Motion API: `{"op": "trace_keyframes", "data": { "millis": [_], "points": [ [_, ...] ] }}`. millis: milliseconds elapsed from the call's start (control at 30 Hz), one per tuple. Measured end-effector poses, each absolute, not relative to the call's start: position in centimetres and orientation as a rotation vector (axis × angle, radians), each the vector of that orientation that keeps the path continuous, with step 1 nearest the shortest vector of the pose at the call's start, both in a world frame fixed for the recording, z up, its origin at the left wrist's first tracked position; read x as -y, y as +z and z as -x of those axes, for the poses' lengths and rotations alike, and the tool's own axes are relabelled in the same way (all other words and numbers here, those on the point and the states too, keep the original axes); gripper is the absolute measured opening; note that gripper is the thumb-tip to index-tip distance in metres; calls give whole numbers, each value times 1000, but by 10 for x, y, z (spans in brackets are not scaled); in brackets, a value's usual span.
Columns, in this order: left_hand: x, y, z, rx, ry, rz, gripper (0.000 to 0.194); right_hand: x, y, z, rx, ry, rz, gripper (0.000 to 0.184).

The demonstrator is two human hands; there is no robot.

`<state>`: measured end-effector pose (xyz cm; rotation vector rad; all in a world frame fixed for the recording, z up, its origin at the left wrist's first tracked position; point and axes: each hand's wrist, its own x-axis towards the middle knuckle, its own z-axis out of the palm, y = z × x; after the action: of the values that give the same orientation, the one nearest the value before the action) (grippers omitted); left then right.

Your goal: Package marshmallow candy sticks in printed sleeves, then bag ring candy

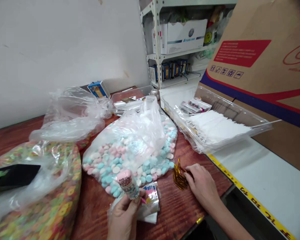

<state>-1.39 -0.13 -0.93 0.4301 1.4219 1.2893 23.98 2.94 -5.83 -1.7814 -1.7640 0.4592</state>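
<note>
My left hand pinches the gathered end of a small clear printed candy bag, with pink and pale candies inside. A bit of pink shows at its fingertips. Beneath this hand lie flat printed plastic bags on the table. My right hand is at a bundle of gold twist ties on the table, its thumb and fingers closed at the bundle's right edge. Just beyond both hands rests a big clear bag of pink, blue and white candies.
A large bag of ring-shaped candies with a black object on it fills the left. Clear trays stand on the right and at the back. Beyond are a cardboard box and a metal shelf.
</note>
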Motion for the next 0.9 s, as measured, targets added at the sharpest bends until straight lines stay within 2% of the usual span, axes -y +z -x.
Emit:
{"op": "trace_keyframes", "data": {
  "millis": [500,900],
  "points": [
    [-1,-5,-7,-1402,1312,-395,35,-41,-55,-250,1601,619,1634,23],
    [-3,-14,-2,-1378,1196,-381,34,-49,-63,-244,1775,412,1852,22]
  ]
}}
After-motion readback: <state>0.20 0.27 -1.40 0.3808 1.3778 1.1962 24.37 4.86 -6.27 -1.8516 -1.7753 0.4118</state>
